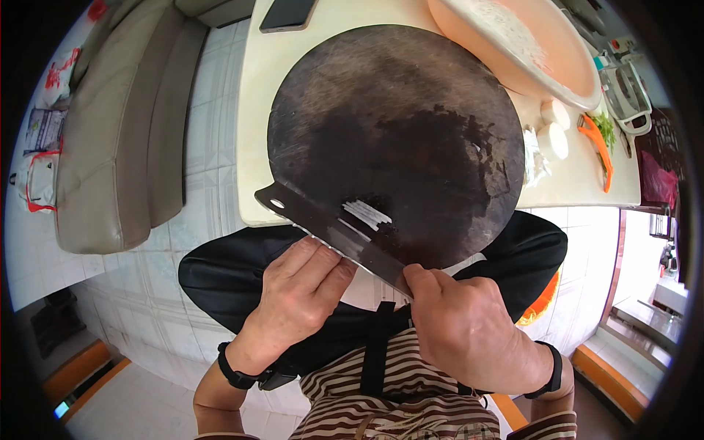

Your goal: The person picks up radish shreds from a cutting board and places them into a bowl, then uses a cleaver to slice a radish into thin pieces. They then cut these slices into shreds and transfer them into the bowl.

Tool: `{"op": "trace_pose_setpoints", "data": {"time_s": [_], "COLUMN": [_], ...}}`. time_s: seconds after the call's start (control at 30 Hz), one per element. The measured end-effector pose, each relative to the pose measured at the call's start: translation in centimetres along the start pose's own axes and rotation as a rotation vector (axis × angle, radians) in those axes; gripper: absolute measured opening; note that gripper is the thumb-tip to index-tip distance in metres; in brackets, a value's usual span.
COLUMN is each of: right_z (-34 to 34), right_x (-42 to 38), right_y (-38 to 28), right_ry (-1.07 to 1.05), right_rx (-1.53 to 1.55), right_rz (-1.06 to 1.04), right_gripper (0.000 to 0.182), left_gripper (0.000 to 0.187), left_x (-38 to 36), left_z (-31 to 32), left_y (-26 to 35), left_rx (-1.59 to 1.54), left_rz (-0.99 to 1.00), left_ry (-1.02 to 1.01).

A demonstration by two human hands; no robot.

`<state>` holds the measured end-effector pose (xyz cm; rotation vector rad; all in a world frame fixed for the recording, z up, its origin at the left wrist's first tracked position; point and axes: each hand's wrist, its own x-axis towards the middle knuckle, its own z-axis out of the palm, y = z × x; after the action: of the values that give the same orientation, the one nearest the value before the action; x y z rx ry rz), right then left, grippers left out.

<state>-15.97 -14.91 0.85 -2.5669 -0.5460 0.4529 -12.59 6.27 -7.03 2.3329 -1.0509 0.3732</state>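
My right hand point(466, 323) is wrapped round the handle of a dark cleaver point(323, 226). Its blade slants over the near edge of a round, dark, wet chopping board point(396, 139). Thin white bits line the blade's near edge. There, the fingers of my left hand point(304, 282) are bent and pressed together, tips against the blade; whatever they may pinch is hidden. On the board, just past the blade, lies a small row of white strips point(367, 214), apparently a cut vegetable.
A peach-coloured basin point(565, 73) holding white shreds point(506, 29) stands at the back right. Beside it are white cut pieces point(552, 141), an orange peeler point(598, 150) and some greens point(605, 130). A phone point(288, 13) lies at the back left. A sofa point(128, 132) stands left.
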Motion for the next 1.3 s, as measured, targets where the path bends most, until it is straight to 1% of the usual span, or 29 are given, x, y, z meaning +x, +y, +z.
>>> {"op": "trace_pose_setpoints", "data": {"time_s": [0.13, 0.2, 0.27, 0.33, 0.4, 0.43, 0.5, 0.6, 0.73, 0.8, 0.83, 0.9, 1.03, 1.1, 1.13, 1.2, 1.3], "right_z": [0.4, 0.2, 0.6, 0.6, 0.2, 0.0, -0.4, 0.2, 0.3, 0.2, 0.4, 1.1, 0.1, -0.2, 0.0, 0.4, 0.9], "right_x": [1.2, 2.0, 1.8, 1.5, 0.8, 0.5, 0.0, -0.2, 1.1, 1.9, 2.0, 2.0, 0.7, -0.1, -0.3, -0.7, -0.4], "right_y": [-0.6, -0.4, 0.1, 0.4, 0.3, 0.1, -0.3, -0.3, -0.6, -0.7, -0.4, 0.5, 0.5, 0.2, 0.0, -0.3, -0.9], "right_ry": [0.015, 0.024, 0.066, 0.099, 0.118, 0.116, 0.021, 0.022, 0.003, 0.042, 0.046, 0.129, 0.160, 0.092, 0.091, 0.048, 0.026], "right_rx": [-0.072, -0.055, -0.015, 0.026, 0.007, 0.005, 0.029, 0.000, -0.056, -0.056, -0.055, 0.126, 0.039, 0.028, 0.028, -0.024, -0.084], "right_rz": [-0.013, -0.053, -0.046, -0.034, -0.092, -0.089, -0.013, 0.005, -0.032, -0.082, -0.082, -0.070, -0.110, -0.083, -0.083, -0.016, -0.008], "right_gripper": [0.027, 0.021, 0.021, 0.021, 0.022, 0.022, 0.026, 0.027, 0.028, 0.024, 0.024, 0.024, 0.019, 0.021, 0.021, 0.033, 0.036], "left_gripper": [0.021, 0.022, 0.025, 0.026, 0.026, 0.026, 0.026, 0.025, 0.024, 0.025, 0.026, 0.027, 0.028, 0.027, 0.025, 0.022, 0.021], "left_x": [-0.1, -0.2, -0.2, -0.1, -0.3, -0.5, -0.7, -0.8, -0.7, -0.6, -0.6, -0.6, -0.7, -0.8, -0.9, -1.2, -1.5], "left_z": [-0.3, -0.3, -0.2, -0.3, -0.2, -0.2, -0.2, -0.2, -0.5, -0.4, -0.3, -0.2, -0.2, -0.3, -0.4, -0.6, -0.5], "left_y": [0.2, 0.2, 0.3, 0.4, 0.4, 0.4, 0.3, 0.3, 0.4, 0.5, 0.5, 0.6, 0.6, 0.5, 0.5, 0.5, 0.5], "left_rx": [-0.004, 0.013, 0.053, 0.049, 0.040, 0.023, 0.006, -0.004, 0.000, 0.001, 0.003, 0.012, -0.016, -0.030, -0.045, -0.063, -0.083], "left_rz": [-0.009, -0.007, 0.026, 0.014, 0.003, -0.006, -0.014, -0.016, -0.013, -0.018, -0.017, -0.018, -0.054, -0.053, -0.056, -0.062, -0.073], "left_ry": [-0.040, -0.044, -0.003, -0.011, -0.015, -0.020, -0.023, -0.036, -0.063, -0.086, -0.061, -0.037, -0.043, -0.044, -0.059, -0.075, -0.078]}}
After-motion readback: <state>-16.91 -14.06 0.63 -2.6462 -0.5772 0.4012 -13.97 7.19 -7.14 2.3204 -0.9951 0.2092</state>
